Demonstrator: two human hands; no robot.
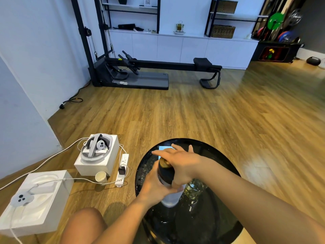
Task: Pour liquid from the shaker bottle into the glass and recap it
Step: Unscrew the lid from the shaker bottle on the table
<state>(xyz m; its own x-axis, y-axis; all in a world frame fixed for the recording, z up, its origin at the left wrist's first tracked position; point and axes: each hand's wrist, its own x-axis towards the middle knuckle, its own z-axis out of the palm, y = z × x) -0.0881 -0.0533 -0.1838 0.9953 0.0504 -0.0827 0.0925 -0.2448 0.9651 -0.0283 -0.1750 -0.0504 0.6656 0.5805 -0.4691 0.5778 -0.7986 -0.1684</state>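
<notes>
While left hand [154, 188] grips bottle [165, 174] and right hand [182, 162], fingers spread, covers cap [164, 163]: glass [193, 190] touching-near right; paper cup [101, 176] left.

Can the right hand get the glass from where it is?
Probably yes. The glass stands right beside the shaker bottle, close by the wrist of the right hand, with nothing between them. But that hand rests on the bottle's top, so it must lift off first.

shaker bottle [165, 175] on table [219, 152], glass [194, 189] just right, boxes [96, 155] on floor left
</notes>
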